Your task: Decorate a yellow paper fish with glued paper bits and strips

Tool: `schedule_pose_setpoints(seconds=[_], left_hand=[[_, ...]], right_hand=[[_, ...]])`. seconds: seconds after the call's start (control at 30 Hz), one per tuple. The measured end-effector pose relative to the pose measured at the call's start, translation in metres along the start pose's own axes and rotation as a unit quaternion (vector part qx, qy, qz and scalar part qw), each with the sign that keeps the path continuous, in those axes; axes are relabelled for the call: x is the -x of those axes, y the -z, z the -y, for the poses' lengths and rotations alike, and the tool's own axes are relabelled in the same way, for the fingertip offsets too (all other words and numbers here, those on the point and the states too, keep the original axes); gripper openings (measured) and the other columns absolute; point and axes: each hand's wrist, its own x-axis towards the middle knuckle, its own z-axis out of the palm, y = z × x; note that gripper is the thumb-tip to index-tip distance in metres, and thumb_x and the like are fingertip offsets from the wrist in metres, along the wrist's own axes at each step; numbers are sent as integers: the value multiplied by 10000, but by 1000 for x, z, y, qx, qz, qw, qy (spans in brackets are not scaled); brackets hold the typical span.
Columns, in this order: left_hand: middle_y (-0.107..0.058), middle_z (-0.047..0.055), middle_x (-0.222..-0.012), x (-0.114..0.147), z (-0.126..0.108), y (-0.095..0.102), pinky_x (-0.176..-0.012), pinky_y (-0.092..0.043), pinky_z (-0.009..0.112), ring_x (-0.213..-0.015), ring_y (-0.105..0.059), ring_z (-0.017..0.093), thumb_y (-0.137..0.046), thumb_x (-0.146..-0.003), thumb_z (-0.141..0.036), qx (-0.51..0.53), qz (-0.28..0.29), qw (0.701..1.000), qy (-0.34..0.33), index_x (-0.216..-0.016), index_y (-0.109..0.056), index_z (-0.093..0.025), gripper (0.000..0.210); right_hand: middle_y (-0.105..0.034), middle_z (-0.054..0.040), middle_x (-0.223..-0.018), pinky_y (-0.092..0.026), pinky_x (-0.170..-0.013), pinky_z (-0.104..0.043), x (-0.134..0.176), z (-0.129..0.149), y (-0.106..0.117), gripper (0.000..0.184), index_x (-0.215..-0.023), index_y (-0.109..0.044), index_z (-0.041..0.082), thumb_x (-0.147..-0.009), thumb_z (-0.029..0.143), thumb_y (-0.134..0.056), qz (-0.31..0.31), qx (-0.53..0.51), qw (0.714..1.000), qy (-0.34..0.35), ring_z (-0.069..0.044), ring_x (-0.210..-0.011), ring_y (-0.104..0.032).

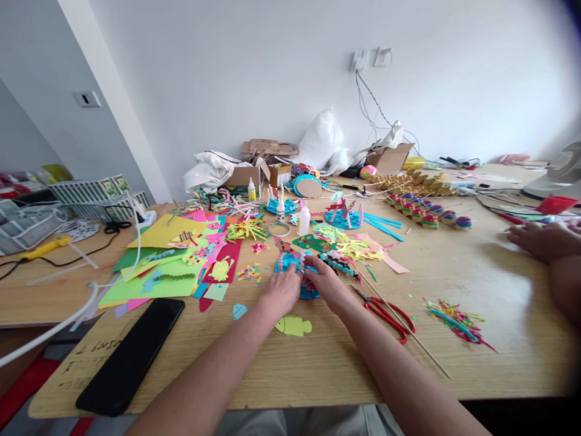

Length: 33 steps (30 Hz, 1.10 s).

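Blue: steadying the disc (310, 293), presumably, with left hand (285, 287) and right hand (324, 280) curled over it, cannot tell if pinching; scissors (371, 301) at four o'clock, likely for reach

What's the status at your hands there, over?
Left hand and right hand: both at the shiny blue craft base with pale stems. Grip partly hidden. Possible clutter: flat yellow-green paper fish close in front, red-handled metal scissors to the right.
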Motion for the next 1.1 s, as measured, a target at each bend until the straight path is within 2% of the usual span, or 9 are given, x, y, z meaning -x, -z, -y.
schedule_pose_setpoints(seconds=[0.17,0.5,0.73,0.97,1.1], left_hand=[[-515,100,-1103,0,-2,0,-706,-467,316,-829,-596,207,-234,-881,-172,-4,3,1000,1,-1053,-521,-186,335],[-496,99,-1124,-2,0,-4,-709,-453,319,-837,-584,214,-267,-864,-158,-5,-1,1000,4,-1021,-539,-186,315],[-485,97,-1141,-1,0,-2,-710,-455,322,-827,-586,210,-253,-871,-186,2,2,1000,13,-1040,-533,-196,327],[-496,86,-1116,-1,3,-3,-711,-454,314,-824,-588,207,-258,-868,-184,10,-3,1000,9,-1028,-533,-211,319],[-506,86,-1093,0,6,-2,-697,-452,315,-802,-591,208,-248,-872,-194,17,-11,1000,-2,-1012,-532,-216,317]], right_hand=[[-570,25,-681,-415,-455,-189,0,-1,1,354,-1027,-519,178,-696,95,-424,3,1,1000,0,-97,-529,-513],[-605,13,-758,-429,-459,-196,0,-3,1,365,-1042,-537,201,-703,105,-440,-1,2,1000,5,-93,-525,-525],[-596,1,-802,-424,-463,-197,1,-1,2,373,-1040,-539,173,-690,93,-436,3,0,1000,4,-85,-529,-523],[-601,14,-721,-417,-449,-192,0,-1,2,381,-1046,-537,176,-692,85,-429,5,-4,1000,3,-87,-503,-518],[-617,-5,-860,-418,-442,-182,0,-1,2,372,-1043,-535,189,-698,89,-435,5,-5,1000,5,-71,-504,-516]])
